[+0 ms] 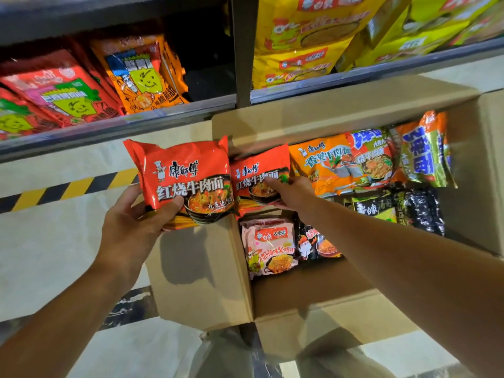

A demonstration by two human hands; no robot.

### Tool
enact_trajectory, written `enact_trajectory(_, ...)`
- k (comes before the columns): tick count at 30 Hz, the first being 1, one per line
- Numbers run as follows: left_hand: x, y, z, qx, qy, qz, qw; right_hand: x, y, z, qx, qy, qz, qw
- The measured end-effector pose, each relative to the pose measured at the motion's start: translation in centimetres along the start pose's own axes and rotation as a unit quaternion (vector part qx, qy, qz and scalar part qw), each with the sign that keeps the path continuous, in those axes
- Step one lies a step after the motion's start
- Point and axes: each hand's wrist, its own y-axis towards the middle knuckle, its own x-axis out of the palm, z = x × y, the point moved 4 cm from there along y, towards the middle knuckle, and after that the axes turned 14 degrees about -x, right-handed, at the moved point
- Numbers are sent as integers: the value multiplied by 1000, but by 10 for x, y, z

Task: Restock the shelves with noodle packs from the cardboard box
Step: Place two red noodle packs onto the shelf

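Note:
My left hand (136,222) grips a red noodle pack (185,173) by its lower left corner, holding it above the left flap of the open cardboard box (201,279). My right hand (291,192) reaches into the box and grips a second red noodle pack (256,173) of the same kind at its lower right side. More packs lie inside the box: an orange pack (321,165), a pink pack (270,246), a black pack (316,244) and green-and-orange packs (425,156).
A grey shelf (114,126) above the box holds red and orange snack bags (141,75), with a dark gap to their right. Yellow bags (300,39) fill the shelf bay on the right. Yellow-black hazard tape (68,189) marks the floor.

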Motion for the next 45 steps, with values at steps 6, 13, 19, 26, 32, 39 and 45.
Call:
enact_trajectory(6, -28, -41, 43, 1, -6, 6, 1000, -45, -66, -62, -50, 17, -45, 998)
enact_trajectory(13, -75, -146, 139, 48, -3, 19, 999, -128, -179, -169, -157, -64, -56, 984)
enact_trajectory(19, -121, -253, 229, 105, 2, -5, 994, -176, -319, -277, -242, -29, -46, 969)
enact_trajectory(26, -188, -417, 319, 207, -6, -20, 978, -220, -499, -385, -361, 12, -28, 932)
enact_trajectory(32, -236, -525, 346, 244, -51, -19, 968, -243, -614, -439, -453, 59, 6, 889)
enact_trajectory(39, -275, -620, 348, 300, -82, 17, 950, -263, -694, -473, -543, 89, 1, 835)
enact_trajectory(45, -299, -698, 337, 345, -95, 64, 931, -272, -751, -487, -597, 80, -31, 797)
